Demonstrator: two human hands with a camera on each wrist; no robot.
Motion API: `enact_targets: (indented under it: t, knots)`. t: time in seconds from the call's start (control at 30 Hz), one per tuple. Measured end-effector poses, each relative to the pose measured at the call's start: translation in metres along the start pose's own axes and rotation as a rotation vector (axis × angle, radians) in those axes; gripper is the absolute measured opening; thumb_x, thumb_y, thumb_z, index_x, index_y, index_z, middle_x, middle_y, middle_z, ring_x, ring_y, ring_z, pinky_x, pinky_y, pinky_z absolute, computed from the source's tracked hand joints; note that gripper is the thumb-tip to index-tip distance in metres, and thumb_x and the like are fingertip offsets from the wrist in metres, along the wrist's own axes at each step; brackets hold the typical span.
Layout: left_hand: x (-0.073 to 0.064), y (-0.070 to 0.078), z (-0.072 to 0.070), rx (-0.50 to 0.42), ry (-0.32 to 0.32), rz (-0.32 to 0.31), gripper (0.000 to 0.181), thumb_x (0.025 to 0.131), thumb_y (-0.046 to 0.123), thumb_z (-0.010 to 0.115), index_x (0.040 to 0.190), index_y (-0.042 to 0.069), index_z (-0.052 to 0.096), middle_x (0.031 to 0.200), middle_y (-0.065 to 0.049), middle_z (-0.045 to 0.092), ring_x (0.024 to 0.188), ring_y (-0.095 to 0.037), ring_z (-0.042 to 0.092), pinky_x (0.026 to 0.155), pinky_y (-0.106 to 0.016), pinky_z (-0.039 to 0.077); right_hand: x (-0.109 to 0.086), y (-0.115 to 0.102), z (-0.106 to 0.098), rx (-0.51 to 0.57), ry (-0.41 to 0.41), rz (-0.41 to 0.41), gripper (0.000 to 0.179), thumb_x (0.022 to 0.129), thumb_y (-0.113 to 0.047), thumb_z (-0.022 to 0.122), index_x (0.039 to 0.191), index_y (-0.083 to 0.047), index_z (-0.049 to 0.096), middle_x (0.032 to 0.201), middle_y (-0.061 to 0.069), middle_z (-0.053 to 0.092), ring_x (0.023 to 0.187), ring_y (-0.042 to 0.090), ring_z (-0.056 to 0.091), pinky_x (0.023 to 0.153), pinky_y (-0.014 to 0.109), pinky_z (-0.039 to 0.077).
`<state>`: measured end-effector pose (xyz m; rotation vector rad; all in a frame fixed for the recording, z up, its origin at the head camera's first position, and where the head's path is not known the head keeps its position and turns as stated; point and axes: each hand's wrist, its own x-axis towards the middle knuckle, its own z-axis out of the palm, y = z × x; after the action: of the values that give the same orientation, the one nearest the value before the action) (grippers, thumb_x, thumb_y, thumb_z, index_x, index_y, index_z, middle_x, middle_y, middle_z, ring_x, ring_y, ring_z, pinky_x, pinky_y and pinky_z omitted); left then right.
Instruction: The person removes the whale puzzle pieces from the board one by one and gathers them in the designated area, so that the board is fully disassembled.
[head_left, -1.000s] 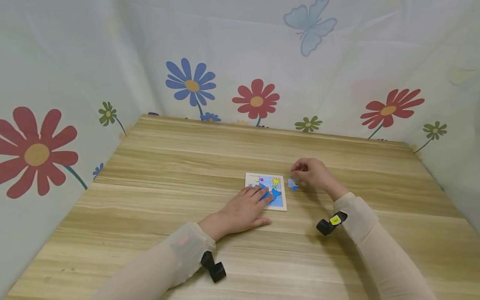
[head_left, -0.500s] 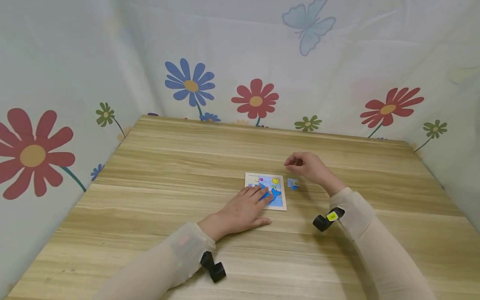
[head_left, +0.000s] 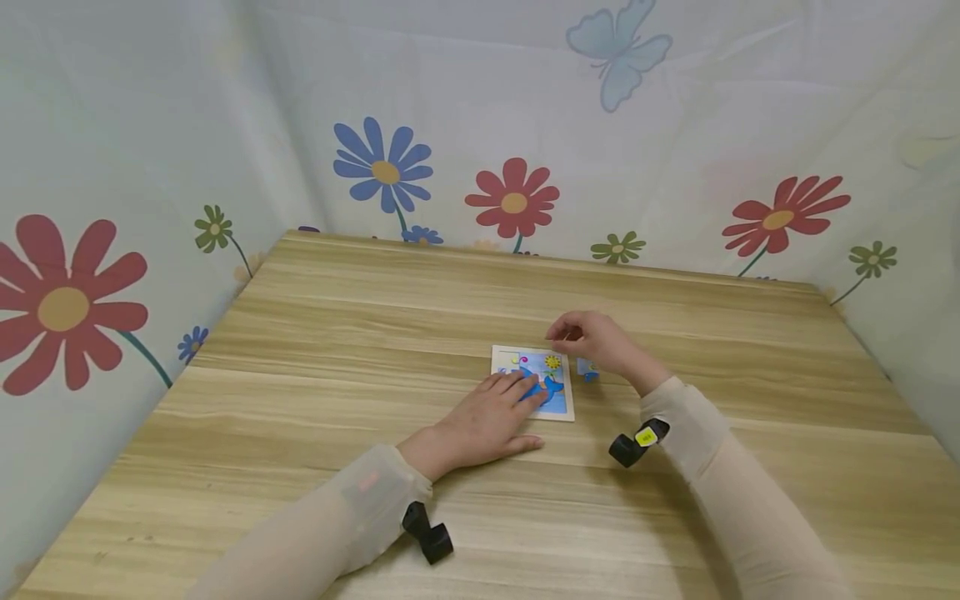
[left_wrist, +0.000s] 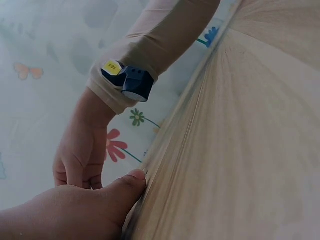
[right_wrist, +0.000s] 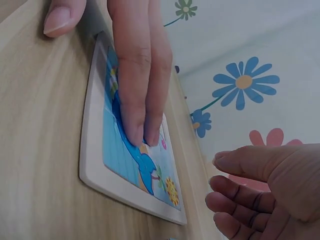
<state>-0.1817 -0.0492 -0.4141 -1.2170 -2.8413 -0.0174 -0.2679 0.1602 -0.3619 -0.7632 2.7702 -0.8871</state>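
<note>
A small square jigsaw puzzle [head_left: 555,403] in a pale wooden frame lies on the table, with a blue whale and a yellow sun on it. My left hand [head_left: 480,423] rests palm down across its near left part, fingers extended and hiding some of the picture. In the right wrist view two left fingers [right_wrist: 132,90] press on the whale. Just beyond the frame's top right corner hovers my right hand [head_left: 596,343], fingers loosely curled; the right wrist view shows nothing between thumb and fingers. A loose blue puzzle piece [head_left: 588,370] lies right of the frame, partly covered by that hand.
The wood-grain table [head_left: 360,333] extends around the puzzle. Behind it hangs a white curtain [head_left: 450,83] printed with flowers and a butterfly. Black camera mounts [head_left: 429,533] sit on both wrists, over beige sleeves [head_left: 322,517].
My right hand has moved left from above the loose piece to the frame's top right corner, rising a little midway. The left hand and the puzzle have stayed where they were.
</note>
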Motion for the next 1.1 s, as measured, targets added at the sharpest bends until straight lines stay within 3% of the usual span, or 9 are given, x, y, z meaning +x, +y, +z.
enact_targets:
  t: [0.23,0.43,0.87,1.1]
  knots:
    - [0.0,0.001,-0.002,-0.001,-0.013,-0.005,0.067,0.096,0.059,0.041,0.148,0.017,0.039,0.154,-0.006,0.038,0.144,-0.024,0.031,0.118,-0.043,0.028,0.005,-0.007,0.009,-0.003,-0.052,-0.01,0.017,0.091,-0.013,0.065,0.104,-0.003,0.068,0.096,0.011,0.069,0.086,0.02,0.06,0.079,0.032,0.05]
    - [0.0,0.002,-0.002,-0.005,-0.007,-0.005,0.067,0.096,0.059,0.041,0.148,0.017,0.04,0.154,-0.006,0.038,0.144,-0.024,0.031,0.117,-0.044,0.029,0.01,-0.012,0.017,-0.021,-0.087,-0.017,0.015,0.091,-0.011,0.065,0.103,-0.004,0.069,0.096,0.009,0.07,0.087,0.019,0.061,0.083,0.036,0.052]
    - [-0.001,0.002,-0.003,-0.025,0.002,-0.003,0.066,0.096,0.059,0.042,0.147,0.017,0.041,0.153,-0.006,0.038,0.144,-0.023,0.032,0.117,-0.045,0.029,0.014,-0.023,0.026,-0.044,-0.094,-0.053,0.013,0.088,-0.009,0.067,0.099,-0.003,0.07,0.09,0.008,0.069,0.082,0.017,0.062,0.077,0.032,0.052]
    - [0.0,0.003,-0.003,-0.015,0.003,0.0,0.066,0.096,0.059,0.041,0.147,0.017,0.041,0.153,-0.006,0.039,0.143,-0.022,0.034,0.116,-0.045,0.03,0.017,-0.023,0.029,-0.108,-0.093,-0.065,0.013,0.088,-0.009,0.066,0.1,-0.004,0.07,0.094,0.009,0.069,0.085,0.019,0.064,0.078,0.035,0.053]
